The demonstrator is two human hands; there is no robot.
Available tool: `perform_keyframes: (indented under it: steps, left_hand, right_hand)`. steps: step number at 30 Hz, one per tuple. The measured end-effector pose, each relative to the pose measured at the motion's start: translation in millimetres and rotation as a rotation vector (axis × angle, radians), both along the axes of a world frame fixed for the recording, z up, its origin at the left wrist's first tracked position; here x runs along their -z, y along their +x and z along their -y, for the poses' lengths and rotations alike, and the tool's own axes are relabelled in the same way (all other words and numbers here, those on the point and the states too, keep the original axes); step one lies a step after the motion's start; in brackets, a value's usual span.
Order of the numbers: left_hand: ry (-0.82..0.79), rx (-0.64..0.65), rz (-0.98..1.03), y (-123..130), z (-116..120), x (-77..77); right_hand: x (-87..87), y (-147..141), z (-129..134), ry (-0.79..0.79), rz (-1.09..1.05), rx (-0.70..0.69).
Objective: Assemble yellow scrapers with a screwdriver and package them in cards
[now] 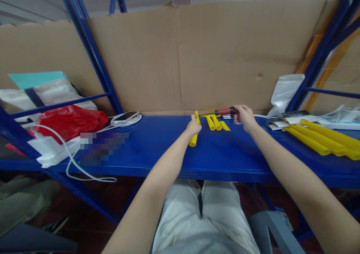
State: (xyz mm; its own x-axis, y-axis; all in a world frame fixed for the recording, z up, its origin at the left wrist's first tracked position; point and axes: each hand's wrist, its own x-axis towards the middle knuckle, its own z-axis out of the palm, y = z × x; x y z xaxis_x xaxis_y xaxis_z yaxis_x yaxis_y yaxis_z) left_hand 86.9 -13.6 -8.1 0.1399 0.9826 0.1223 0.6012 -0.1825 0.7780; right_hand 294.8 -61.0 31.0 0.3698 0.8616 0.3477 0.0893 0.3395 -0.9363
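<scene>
My left hand is closed around a yellow plastic tube, which it holds upright and slightly tilted above the blue shelf. In my right hand is a screwdriver with a red and black handle. Its thin shaft points left toward the upper part of the tube; whether the tip touches it, I cannot tell. Between my hands lie several short yellow tube pieces, one cut to a point. Small metal-looking bits sit by the fingers of my right hand, too small to name.
Longer yellow tubes lie at the right, beside a white plastic bag. Leftward are a phone on a coiled white cable, a red plastic bag and a white charger. Cardboard walls the back; blue posts flank it.
</scene>
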Motion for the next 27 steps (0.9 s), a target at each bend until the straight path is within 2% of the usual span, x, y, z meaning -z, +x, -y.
perform_keyframes:
  steps: [4,9,15,20,27]
  left_hand:
    - [-0.001,0.004,-0.024,0.3,-1.3,0.4]
    - [-0.002,-0.003,-0.001,0.8,-4.5,2.6]
    - [0.004,0.006,-0.01,0.7,-4.4,3.1]
    - [0.001,0.001,-0.007,0.4,-4.1,2.7]
    - [0.003,0.011,-0.026,0.3,-1.8,0.9]
  right_hand:
    - [0.0,0.3,-0.9,-0.01,-0.05,-0.04]
    - [5.3,4.5,-5.2,0.011,0.016,-0.037]
    - [3.6,5.3,-6.0,-0.008,-0.054,-0.056]
    - [4.7,4.5,-4.6,0.004,0.017,0.001]
    - [3.5,2.3,-4.0,0.001,-0.081,0.0]
